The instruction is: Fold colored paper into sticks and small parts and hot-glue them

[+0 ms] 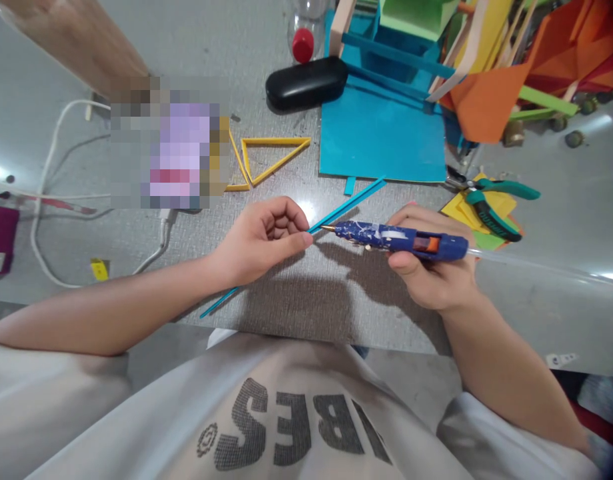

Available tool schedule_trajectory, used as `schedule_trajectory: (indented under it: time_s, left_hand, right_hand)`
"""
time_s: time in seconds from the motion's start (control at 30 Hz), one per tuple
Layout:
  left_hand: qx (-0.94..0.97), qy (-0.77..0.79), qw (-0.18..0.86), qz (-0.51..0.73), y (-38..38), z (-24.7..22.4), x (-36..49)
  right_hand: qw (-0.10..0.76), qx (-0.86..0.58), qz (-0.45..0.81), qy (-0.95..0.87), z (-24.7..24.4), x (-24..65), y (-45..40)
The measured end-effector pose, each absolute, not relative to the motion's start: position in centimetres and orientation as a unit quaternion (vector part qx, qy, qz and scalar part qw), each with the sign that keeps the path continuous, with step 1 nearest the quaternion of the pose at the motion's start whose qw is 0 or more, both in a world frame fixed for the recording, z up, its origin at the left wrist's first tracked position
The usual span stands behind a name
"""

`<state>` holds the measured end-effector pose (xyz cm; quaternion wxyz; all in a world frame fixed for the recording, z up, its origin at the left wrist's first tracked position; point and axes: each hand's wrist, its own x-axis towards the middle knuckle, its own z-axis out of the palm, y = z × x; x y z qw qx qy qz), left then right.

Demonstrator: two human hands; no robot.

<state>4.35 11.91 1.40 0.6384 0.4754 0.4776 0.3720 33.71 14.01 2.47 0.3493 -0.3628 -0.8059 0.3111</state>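
My left hand point(269, 240) pinches a long, thin blue paper strip point(354, 202) between thumb and fingers. The strip runs diagonally, from its lower left end near the table edge up to the blue sheet. In my right hand point(431, 267) is a dark blue glue gun point(401, 240) stained with dried glue. Its metal tip points left and is at the strip, just beside my left fingertips; whether it touches cannot be made out. A yellow paper triangle point(276, 142) lies beyond my left hand, next to another partly covered by blurring.
Beyond my hands are a blue sheet point(381, 140), a black case point(306, 83) and a bottle with a red cap point(302, 45). Green-handled pliers point(491, 213) rest on yellow paper at right. Coloured paper pieces fill the upper right. A white cable point(44, 180) curves at left.
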Motion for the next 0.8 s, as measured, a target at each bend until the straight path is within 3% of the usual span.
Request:
schedule_trajectory:
  time_s: [0.8]
  left_hand:
    - [0.471, 0.479, 0.642, 0.368, 11.8, 1.4, 4.2]
  right_hand:
    - [0.396, -0.366, 0.291, -0.79, 2.1, 35.3, 14.9]
